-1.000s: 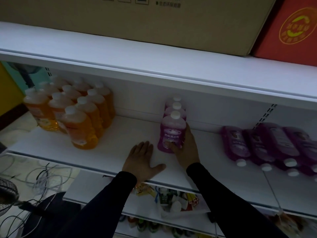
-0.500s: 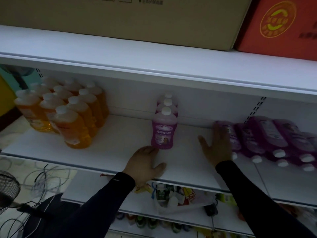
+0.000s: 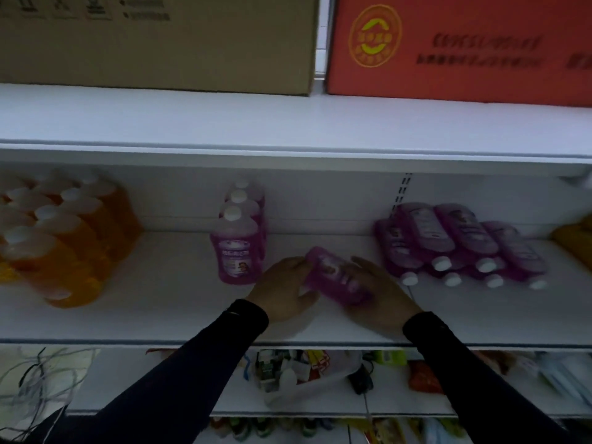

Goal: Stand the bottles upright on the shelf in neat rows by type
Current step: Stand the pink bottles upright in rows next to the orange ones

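Holding one purple bottle [image 3: 336,277] between both hands, I have it tilted over the white shelf [image 3: 160,315], its base toward my left hand [image 3: 282,290] and its neck end buried under my right hand [image 3: 378,293]. My left fingers curl round the base, thumb beneath; my right fingers wrap over the upper body. Just left of my left hand stands a row of upright purple bottles [image 3: 238,241], one behind another. Near my right hand's far side lies a heap of purple bottles [image 3: 455,245] on their sides, caps toward me. Well beyond my left hand stand the orange bottles [image 3: 70,232], upright in rows.
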`<state>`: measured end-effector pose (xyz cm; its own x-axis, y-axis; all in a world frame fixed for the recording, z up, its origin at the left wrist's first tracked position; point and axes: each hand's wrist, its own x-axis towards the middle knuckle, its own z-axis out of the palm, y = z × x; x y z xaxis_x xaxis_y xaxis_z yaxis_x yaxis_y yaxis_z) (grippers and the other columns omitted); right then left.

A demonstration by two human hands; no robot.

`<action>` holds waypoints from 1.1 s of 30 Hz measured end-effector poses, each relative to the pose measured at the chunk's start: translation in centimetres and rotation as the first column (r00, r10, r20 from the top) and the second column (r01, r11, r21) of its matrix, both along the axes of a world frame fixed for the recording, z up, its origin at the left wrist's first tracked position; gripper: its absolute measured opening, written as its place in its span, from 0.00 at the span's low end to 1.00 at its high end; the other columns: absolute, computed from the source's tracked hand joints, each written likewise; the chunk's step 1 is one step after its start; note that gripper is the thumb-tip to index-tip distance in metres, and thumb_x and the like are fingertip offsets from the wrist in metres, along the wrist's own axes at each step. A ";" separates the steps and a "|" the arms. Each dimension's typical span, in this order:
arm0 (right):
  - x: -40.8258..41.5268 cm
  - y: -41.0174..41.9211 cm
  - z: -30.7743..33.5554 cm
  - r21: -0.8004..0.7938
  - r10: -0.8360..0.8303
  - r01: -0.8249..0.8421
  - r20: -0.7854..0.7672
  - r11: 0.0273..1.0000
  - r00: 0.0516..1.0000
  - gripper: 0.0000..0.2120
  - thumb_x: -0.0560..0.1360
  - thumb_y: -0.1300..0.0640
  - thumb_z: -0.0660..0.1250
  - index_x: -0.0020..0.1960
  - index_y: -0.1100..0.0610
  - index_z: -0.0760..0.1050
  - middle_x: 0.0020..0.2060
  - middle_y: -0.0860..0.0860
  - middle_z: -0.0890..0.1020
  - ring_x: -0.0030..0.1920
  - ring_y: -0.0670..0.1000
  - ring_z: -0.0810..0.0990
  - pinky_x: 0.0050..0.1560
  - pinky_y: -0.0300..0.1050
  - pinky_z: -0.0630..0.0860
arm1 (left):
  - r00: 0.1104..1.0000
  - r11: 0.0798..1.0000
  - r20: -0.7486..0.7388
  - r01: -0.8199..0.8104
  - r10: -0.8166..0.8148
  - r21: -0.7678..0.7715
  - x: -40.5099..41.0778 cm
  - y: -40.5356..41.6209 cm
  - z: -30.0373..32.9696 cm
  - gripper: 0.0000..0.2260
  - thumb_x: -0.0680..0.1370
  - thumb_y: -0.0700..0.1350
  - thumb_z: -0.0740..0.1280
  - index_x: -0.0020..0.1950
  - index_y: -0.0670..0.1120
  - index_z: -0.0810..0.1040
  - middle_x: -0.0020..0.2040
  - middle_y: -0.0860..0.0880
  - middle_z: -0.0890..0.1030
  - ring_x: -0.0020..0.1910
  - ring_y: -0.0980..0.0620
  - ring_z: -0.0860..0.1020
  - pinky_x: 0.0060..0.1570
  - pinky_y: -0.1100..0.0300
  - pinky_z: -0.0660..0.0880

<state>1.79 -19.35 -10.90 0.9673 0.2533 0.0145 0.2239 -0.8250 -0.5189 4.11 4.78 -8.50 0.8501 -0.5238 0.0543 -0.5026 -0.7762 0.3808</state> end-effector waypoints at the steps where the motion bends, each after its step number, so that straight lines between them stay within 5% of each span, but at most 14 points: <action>1: -0.4 -0.3 0.2 0.025 -0.028 0.029 -0.040 0.999 0.999 0.39 0.68 0.43 0.73 0.75 0.43 0.60 0.72 0.44 0.60 0.73 0.44 0.58 0.66 0.36 0.57 | 1.000 1.000 0.013 0.012 -0.012 0.003 0.4 -0.6 0.2 0.30 0.77 0.56 0.64 0.76 0.47 0.60 0.75 0.46 0.64 0.72 0.47 0.63 0.67 0.59 0.63; 6: -1.2 -1.0 2.0 0.169 -0.089 0.100 -0.070 0.981 0.994 0.29 0.64 0.40 0.72 0.63 0.43 0.71 0.56 0.43 0.77 0.58 0.45 0.77 0.56 0.34 0.69 | 0.998 0.990 -0.041 0.057 -0.052 0.126 2.5 -2.8 0.3 0.40 0.74 0.58 0.69 0.79 0.48 0.52 0.79 0.45 0.54 0.76 0.47 0.54 0.73 0.55 0.56; 10: -0.3 -2.5 4.5 0.079 0.017 -0.017 -0.003 0.997 1.000 0.38 0.65 0.51 0.79 0.71 0.49 0.67 0.67 0.50 0.72 0.67 0.48 0.70 0.64 0.35 0.63 | 0.992 0.997 -0.120 0.031 -0.023 0.064 3.5 -3.4 0.3 0.45 0.71 0.58 0.73 0.79 0.49 0.51 0.77 0.45 0.57 0.75 0.46 0.56 0.72 0.56 0.58; 13: 1.1 -2.6 7.2 -0.004 0.153 -0.154 0.172 0.988 0.973 0.39 0.63 0.56 0.80 0.71 0.52 0.68 0.65 0.52 0.72 0.63 0.41 0.64 0.62 0.28 0.57 | 0.981 0.995 -0.191 -0.017 -0.003 -0.103 3.7 -3.7 0.5 0.44 0.66 0.57 0.77 0.76 0.48 0.60 0.68 0.43 0.70 0.67 0.44 0.69 0.65 0.54 0.68; 16: 2.4 -1.2 9.3 -0.016 0.257 -0.261 0.255 0.965 0.932 0.41 0.66 0.57 0.78 0.73 0.47 0.63 0.64 0.50 0.69 0.62 0.39 0.65 0.62 0.24 0.57 | 0.984 0.960 -0.179 -0.069 0.020 -0.273 3.3 -3.7 0.2 0.34 0.61 0.57 0.80 0.63 0.48 0.74 0.53 0.47 0.79 0.53 0.49 0.78 0.52 0.54 0.76; 20: 2.5 0.6 7.9 0.372 0.070 -0.128 0.166 0.919 0.984 0.41 0.66 0.51 0.79 0.70 0.33 0.59 0.65 0.44 0.66 0.59 0.35 0.72 0.58 0.30 0.72 | 0.942 0.776 -0.295 -0.304 0.159 -0.552 1.2 -3.2 -1.9 0.32 0.56 0.56 0.82 0.55 0.49 0.76 0.50 0.51 0.80 0.47 0.56 0.80 0.45 0.55 0.79; 24: 1.6 2.9 4.0 0.446 0.010 -0.017 0.017 0.895 1.000 0.37 0.60 0.37 0.78 0.63 0.25 0.62 0.61 0.40 0.73 0.57 0.41 0.77 0.54 0.40 0.78 | 0.899 0.504 -0.429 -0.412 0.089 -0.759 -0.4 -3.9 -3.5 0.32 0.58 0.47 0.83 0.58 0.53 0.74 0.55 0.50 0.81 0.54 0.52 0.81 0.50 0.53 0.80; 27: 2.3 3.9 2.9 0.515 -0.042 0.029 0.013 0.857 0.999 0.31 0.57 0.36 0.78 0.57 0.27 0.68 0.54 0.36 0.80 0.52 0.41 0.81 0.53 0.45 0.80 | 0.918 0.598 -0.370 -0.376 0.139 -0.708 -0.1 -4.0 -2.8 0.29 0.61 0.49 0.81 0.58 0.54 0.72 0.59 0.50 0.78 0.56 0.55 0.78 0.56 0.55 0.77; 29: 3.0 3.9 3.0 0.538 -0.062 0.050 0.004 0.841 0.998 0.31 0.59 0.41 0.80 0.57 0.31 0.70 0.53 0.40 0.81 0.51 0.44 0.82 0.52 0.44 0.80 | 0.964 0.764 -0.198 -0.263 0.179 -0.589 -0.1 -2.9 -2.7 0.25 0.66 0.57 0.76 0.59 0.55 0.73 0.58 0.52 0.78 0.56 0.57 0.76 0.56 0.61 0.73; 31: 3.9 3.8 3.0 0.559 -0.061 0.044 0.011 0.828 0.998 0.32 0.64 0.51 0.80 0.62 0.39 0.68 0.56 0.45 0.80 0.54 0.50 0.81 0.54 0.47 0.80 | 0.972 0.932 -0.056 -0.234 0.227 -0.277 -0.5 -1.0 -3.6 0.31 0.72 0.64 0.67 0.70 0.49 0.68 0.66 0.48 0.72 0.65 0.50 0.69 0.63 0.60 0.66; 33: 4.8 4.0 2.8 0.569 -0.064 0.033 0.035 0.822 0.997 0.34 0.68 0.58 0.78 0.67 0.44 0.65 0.58 0.48 0.79 0.56 0.51 0.80 0.57 0.50 0.78 | 0.967 0.968 -0.056 -0.249 0.249 -0.003 -0.9 0.8 -5.3 0.40 0.75 0.68 0.58 0.78 0.44 0.56 0.77 0.45 0.58 0.75 0.48 0.57 0.72 0.58 0.53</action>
